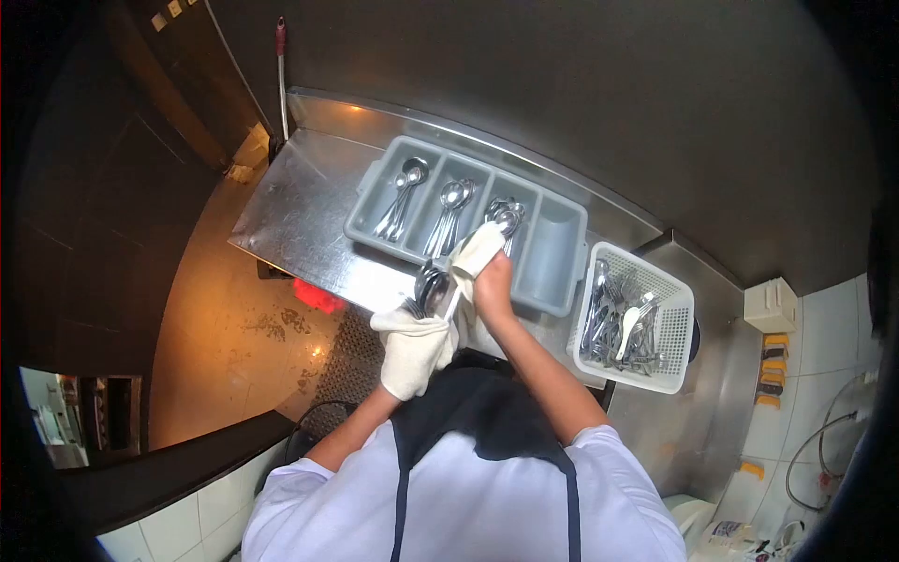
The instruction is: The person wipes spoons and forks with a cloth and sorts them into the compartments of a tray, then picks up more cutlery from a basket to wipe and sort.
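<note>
My left hand, covered by a white cloth, is closed around a bunch of spoons, their dark bowls pointing up. Part of the white cloth stretches across to my right hand, whose fingers are closed on it. That cloth end reaches over the third compartment of a grey cutlery tray, right at a shiny spoon bowl. Long-handled spoons lie in the tray's first compartment, more spoons in the second. The fourth compartment shows its bare bottom.
A white perforated basket of mixed cutlery, with a white spoon on top, stands right of the tray. Both rest on a steel counter against a wall. A red-handled stick leans at the counter's back left corner.
</note>
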{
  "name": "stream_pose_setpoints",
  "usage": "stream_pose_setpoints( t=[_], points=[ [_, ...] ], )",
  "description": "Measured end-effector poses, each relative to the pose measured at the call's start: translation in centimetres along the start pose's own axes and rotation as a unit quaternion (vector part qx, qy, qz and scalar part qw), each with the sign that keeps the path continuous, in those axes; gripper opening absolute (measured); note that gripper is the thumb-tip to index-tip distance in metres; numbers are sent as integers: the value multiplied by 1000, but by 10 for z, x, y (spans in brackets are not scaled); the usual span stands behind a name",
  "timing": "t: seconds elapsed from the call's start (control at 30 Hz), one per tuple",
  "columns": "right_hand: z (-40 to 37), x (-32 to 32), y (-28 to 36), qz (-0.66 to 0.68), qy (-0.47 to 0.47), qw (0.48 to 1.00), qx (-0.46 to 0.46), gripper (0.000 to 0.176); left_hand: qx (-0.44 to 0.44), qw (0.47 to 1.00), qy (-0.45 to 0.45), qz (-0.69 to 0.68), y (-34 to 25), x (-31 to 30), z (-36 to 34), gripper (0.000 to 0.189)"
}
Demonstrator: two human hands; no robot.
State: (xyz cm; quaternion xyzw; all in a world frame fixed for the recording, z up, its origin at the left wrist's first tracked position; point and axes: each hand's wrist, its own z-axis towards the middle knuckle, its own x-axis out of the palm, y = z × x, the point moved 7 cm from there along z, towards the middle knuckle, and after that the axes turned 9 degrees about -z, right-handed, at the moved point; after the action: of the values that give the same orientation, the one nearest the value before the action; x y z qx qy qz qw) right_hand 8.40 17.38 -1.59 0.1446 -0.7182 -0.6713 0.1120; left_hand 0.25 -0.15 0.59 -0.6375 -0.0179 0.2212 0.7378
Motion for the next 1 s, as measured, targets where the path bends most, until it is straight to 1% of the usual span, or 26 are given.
stream_pose_setpoints(
  t=[0.03, 0.07, 0.13, 0.2, 0.23, 0.27, 0.37, 0.4, 0.43, 0.5, 0.53, 0.57, 0.6, 0.63, 0.67, 0.7, 0.73, 0.77, 0.83, 0.87, 0.9, 0.97, 1.0],
  points=[
    [-2, 1, 1, 31, -12, 999, -12, 20, 4, 1000, 15, 3, -11, 2, 0, 11],
    [-3, 5, 3, 61, -23, 998, -25, 18, -31, 999, 30, -3, -16, 1, 0, 11],
    [-1, 2, 6, 72, -21, 997, -29, 16, -101, 993, 59, -14, -28, -1, 3, 9],
    [12, -15, 10, 37, 9, 999, -6, 16, -33, 997, 55, 41, -36, -2, 2, 9],
    [17, -17, 10, 20, 25, 999, 7, 16, 72, 992, 37, 101, -41, -1, -1, 12],
    [21, -21, 8, -4, -22, 1000, -17, 19, 176, 971, 20, 158, -50, 0, -7, 16],
    [9, -8, -18, 91, -48, 991, 88, 23, 112, 979, 23, 168, -45, 1, -9, 28],
    [-8, 4, -8, 98, 6, 985, 145, 24, 146, 975, -24, 167, -42, 0, -11, 28],
    [-20, 15, -20, 82, 41, 987, 129, 24, 110, 978, -8, 177, -35, 0, -8, 27],
    [-56, 40, -51, -75, 108, 991, 17, 29, 31, 980, 23, 197, -21, -3, -6, 26],
    [-65, 46, -36, -78, 155, 984, 41, 31, 30, 990, -69, 118, -3, -6, -7, 9],
    [-71, 50, -17, -79, 202, 974, 65, 33, -71, 986, -126, -83, 44, -4, -12, 5],
    [-60, 51, -36, -48, 218, 968, 111, 32, -168, 929, -178, -279, 92, 5, -20, 3],
    [-46, 55, -34, -16, 235, 959, 155, 31, -231, 860, -170, -422, 89, 8, -22, 7],
    [-36, 46, -30, -21, 224, 957, 181, 29, -297, 762, -182, -546, 84, 11, -26, 12],
    [-22, 41, -18, -70, 211, 961, 167, 23, -289, 720, -126, -618, 77, 16, -21, 12],
    [-9, 40, -31, 5, 210, 963, 171, 22, -277, 671, -68, -684, 69, 21, -15, 13],
    [0, 38, -43, 79, 209, 959, 173, 22, -271, 684, -48, -675, 68, 22, -12, 14],
    [-10, 40, -28, 53, 245, 961, 112, 24, -257, 710, -10, -655, 62, 24, -3, 17],
    [-17, 39, -21, 39, 262, 961, 84, 26, -251, 747, -48, -614, 61, 22, -4, 18],
    [-32, 42, 1, -105, 313, 941, 69, 30, -244, 780, -84, -570, 55, 18, -3, 19],
    [-42, 53, -16, -120, 257, 958, -31, 30, -244, 842, -42, -479, 41, 13, 3, 16],
    [-46, 52, -4, -136, 253, 956, -50, 29, -232, 888, -85, -387, 28, 6, 2, 14]
  ],
)
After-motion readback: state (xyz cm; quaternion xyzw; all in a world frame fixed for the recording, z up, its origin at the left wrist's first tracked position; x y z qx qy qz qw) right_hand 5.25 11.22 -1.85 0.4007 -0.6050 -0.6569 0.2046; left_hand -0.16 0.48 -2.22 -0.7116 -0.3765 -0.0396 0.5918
